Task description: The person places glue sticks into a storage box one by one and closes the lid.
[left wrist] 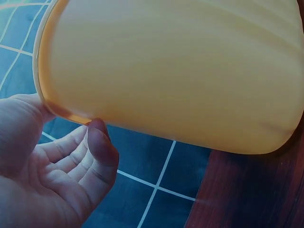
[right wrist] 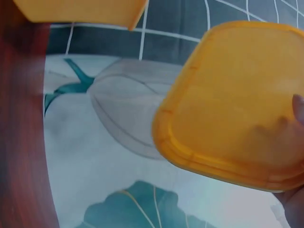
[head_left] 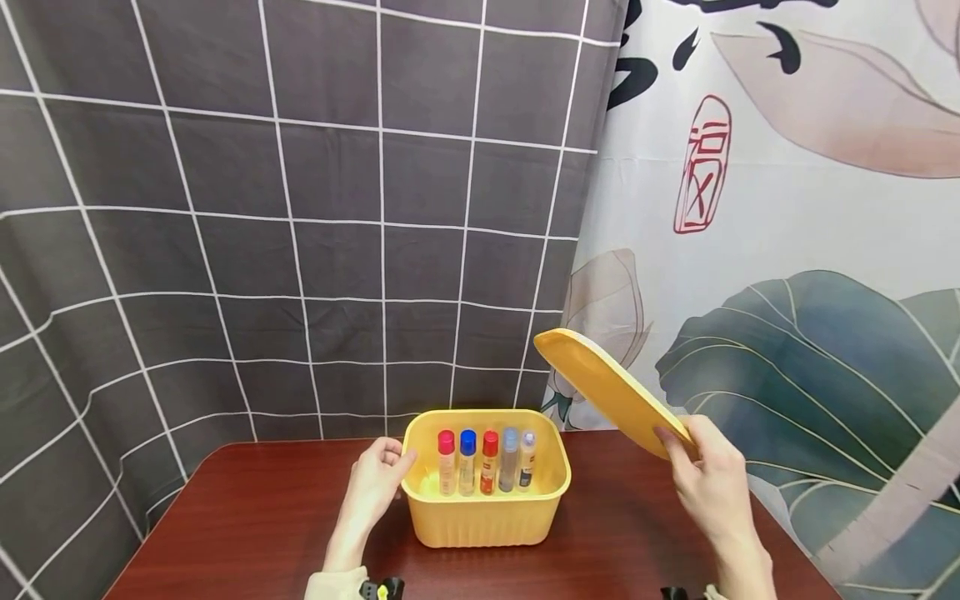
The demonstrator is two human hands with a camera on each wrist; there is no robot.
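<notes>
On the brown table (head_left: 247, 500) stands a yellow plastic bin (head_left: 483, 525), uncovered. Inside it, several slim clear tubes (head_left: 488, 475) with pink, blue, red, grey-blue and pale caps stand upright in a row. My left hand (head_left: 375, 483) pinches the bin's left rim between thumb and fingers; the left wrist view shows the bin's side wall (left wrist: 166, 71) close up. Off to the right, my right hand (head_left: 716, 492) grips a yellow lid (head_left: 615, 387) by its lower right end, holding it tilted in the air above the table. Its rimmed face (right wrist: 228, 95) fills much of the right wrist view.
A dark grey cloth (head_left: 330, 250) with white grid lines hangs behind the table. To the right hangs a white cloth (head_left: 637, 200) printed with leaves and petals, close behind the lid. The table's back edge lies just beyond the bin.
</notes>
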